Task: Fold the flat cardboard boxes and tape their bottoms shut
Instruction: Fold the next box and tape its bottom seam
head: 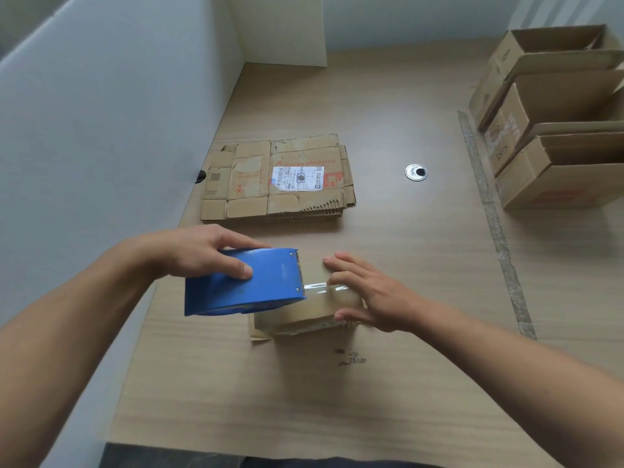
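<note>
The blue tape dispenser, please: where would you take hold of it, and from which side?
Grip the blue tape dispenser by its broad shell from the left and above, as the left hand does: thumb on the near face, fingers over the top. Its toothed cutter faces right, where tape runs onto the box, so keep clear there.

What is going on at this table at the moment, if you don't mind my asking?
A person is taping a small folded box. The left hand grips a blue tape dispenser over it, and clear tape runs from the dispenser onto the box's top face. The right hand presses on the box to steady it. A stack of flat boxes lies farther back on the table, and assembled boxes stand at the far right.
</note>
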Demonstrator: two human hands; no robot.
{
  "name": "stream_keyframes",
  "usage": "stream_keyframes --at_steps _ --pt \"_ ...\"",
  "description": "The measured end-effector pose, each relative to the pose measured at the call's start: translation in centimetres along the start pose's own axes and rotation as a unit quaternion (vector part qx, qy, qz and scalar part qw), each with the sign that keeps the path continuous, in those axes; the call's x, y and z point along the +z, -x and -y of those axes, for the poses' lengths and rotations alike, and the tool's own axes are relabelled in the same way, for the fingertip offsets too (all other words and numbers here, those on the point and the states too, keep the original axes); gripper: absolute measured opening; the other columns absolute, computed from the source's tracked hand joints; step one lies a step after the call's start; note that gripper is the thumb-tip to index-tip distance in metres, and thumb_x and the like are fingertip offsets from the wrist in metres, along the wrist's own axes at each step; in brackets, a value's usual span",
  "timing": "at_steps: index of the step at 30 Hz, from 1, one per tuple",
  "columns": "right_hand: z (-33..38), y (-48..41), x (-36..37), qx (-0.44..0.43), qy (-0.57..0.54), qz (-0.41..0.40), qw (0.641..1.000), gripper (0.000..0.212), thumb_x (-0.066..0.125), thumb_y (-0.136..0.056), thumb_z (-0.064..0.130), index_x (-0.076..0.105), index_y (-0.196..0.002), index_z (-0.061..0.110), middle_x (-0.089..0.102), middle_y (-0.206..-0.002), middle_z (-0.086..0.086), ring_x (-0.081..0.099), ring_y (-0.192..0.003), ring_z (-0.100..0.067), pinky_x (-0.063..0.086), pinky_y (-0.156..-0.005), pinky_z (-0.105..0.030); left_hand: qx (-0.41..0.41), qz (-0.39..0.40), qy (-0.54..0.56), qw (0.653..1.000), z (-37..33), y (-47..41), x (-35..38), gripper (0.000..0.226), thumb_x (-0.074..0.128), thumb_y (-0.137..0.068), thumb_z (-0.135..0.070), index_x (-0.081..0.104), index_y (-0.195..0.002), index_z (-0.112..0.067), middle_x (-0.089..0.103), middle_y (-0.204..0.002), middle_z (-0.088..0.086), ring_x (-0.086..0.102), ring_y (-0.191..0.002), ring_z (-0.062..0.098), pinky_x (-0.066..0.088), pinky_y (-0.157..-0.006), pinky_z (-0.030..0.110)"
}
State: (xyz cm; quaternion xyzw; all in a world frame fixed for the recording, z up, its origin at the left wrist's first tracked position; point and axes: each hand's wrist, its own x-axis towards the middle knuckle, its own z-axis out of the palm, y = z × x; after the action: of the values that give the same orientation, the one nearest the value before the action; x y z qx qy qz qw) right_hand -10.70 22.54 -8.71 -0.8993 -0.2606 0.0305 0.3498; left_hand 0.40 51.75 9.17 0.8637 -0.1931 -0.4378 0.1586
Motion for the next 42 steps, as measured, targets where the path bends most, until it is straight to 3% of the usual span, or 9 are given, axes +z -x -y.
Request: stream_keyframes --at_steps 7,11,15,21,25,33,35,39,42 --pt "0.4 -0.2 -0.3 0.008 -0.003 0.001 1.0 0.06 0.045 -0.088 0.071 0.041 -0.137 0.035 0.031 -0.159 0.001 0.012 -0.15 -0.009 0.018 -0.12 -0.029 -0.021 0.012 -0.013 1.0 2.4 1.6 -1.3 0.057 0.064 -0.059 -0.07 0.055 -0.115 -0.072 0.067 -0.115 -0.027 0.064 -0.107 0.004 0.045 -0.104 0.04" --pt "0.5 0.0 -0.1 -0.027 0.074 -0.012 0.997 0.056 0.045 -0.096 0.058 0.048 -0.145 0.032 0.032 -0.159 -0.008 0.02 -0.149 -0.026 0.025 -0.118 -0.042 -0.036 0.013 -0.026 0.999 2.8 1.7 -1.1 0.048 0.065 -0.066 -0.062 0.051 -0.11 -0.077 0.066 -0.116 -0.03 0.063 -0.106 0.001 0.045 -0.103 0.033" --pt "0.8 0.1 -0.2 -0.031 0.102 -0.019 0.994 0.053 0.039 -0.099 0.058 0.052 -0.143 0.032 0.035 -0.157 -0.01 0.022 -0.148 -0.028 0.028 -0.116 -0.045 -0.031 0.013 -0.024 0.999 4.3 1.9 -1.1 0.056 0.062 -0.058 -0.071 0.052 -0.113 -0.075 0.065 -0.115 -0.033 0.062 -0.108 -0.001 0.043 -0.104 0.033" --pt "1.2 -0.1 -0.6 -0.006 0.125 0.011 0.992 0.051 0.036 -0.099 0.06 0.047 -0.145 0.039 0.032 -0.159 -0.006 0.02 -0.149 -0.026 0.032 -0.116 -0.044 -0.005 0.023 -0.001 1.0 5.9 2.1 -1.3 0.05 0.066 -0.066 -0.059 0.052 -0.111 -0.074 0.064 -0.112 -0.037 0.06 -0.103 -0.011 0.043 -0.101 0.024" --pt "1.9 0.0 -1.0 0.028 0.13 0.043 0.99 0.055 0.031 -0.098 0.064 0.033 -0.15 0.045 0.027 -0.16 -0.002 0.015 -0.15 -0.022 0.025 -0.118 -0.039 0.008 0.032 -0.005 0.999 7.0 1.8 -1.9 0.054 0.064 -0.063 -0.066 0.052 -0.116 -0.073 0.064 -0.119 -0.033 0.06 -0.113 -0.002 0.041 -0.108 0.032" --pt "2.7 -0.5 -1.7 0.055 0.156 0.084 0.983 0.058 0.029 -0.098 0.065 0.034 -0.151 0.042 0.023 -0.16 -0.004 0.014 -0.15 -0.026 0.016 -0.12 -0.039 0.011 0.047 0.011 0.999 9.5 2.1 -2.9 0.048 0.068 -0.093 -0.026 0.058 -0.11 -0.069 0.068 -0.111 -0.03 0.064 -0.103 -0.004 0.045 -0.098 0.023" --pt "2.8 -0.5 -1.8 0.065 0.16 0.097 0.98 0.057 0.03 -0.098 0.064 0.033 -0.151 0.044 0.02 -0.161 -0.003 0.011 -0.151 -0.024 0.014 -0.12 -0.038 0.007 0.048 0.007 0.999 10.0 1.9 -2.9 0.048 0.068 -0.093 -0.027 0.058 -0.105 -0.072 0.068 -0.108 -0.031 0.064 -0.1 -0.004 0.045 -0.094 0.021" --pt "3.2 -0.5 -1.8 0.085 0.184 0.12 0.972 0.058 0.024 -0.098 0.065 0.027 -0.152 0.047 0.013 -0.165 -0.002 -0.001 -0.152 -0.019 0.008 -0.12 -0.036 -0.01 0.062 0.01 0.998 11.4 1.3 -2.9 0.043 0.07 -0.091 -0.029 0.061 -0.107 -0.068 0.069 -0.113 -0.027 0.065 -0.106 0.002 0.045 -0.103 0.029" --pt "3.5 -0.4 -1.7 0.093 0.211 0.132 0.964 0.057 0.021 -0.098 0.064 0.022 -0.153 0.048 0.003 -0.165 0.004 -0.014 -0.149 -0.009 -0.007 -0.118 -0.031 -0.018 0.063 0.007 0.998 12.0 0.8 -2.4 0.039 0.074 -0.083 -0.042 0.061 -0.11 -0.067 0.069 -0.114 -0.026 0.065 -0.106 0.004 0.045 -0.105 0.035"
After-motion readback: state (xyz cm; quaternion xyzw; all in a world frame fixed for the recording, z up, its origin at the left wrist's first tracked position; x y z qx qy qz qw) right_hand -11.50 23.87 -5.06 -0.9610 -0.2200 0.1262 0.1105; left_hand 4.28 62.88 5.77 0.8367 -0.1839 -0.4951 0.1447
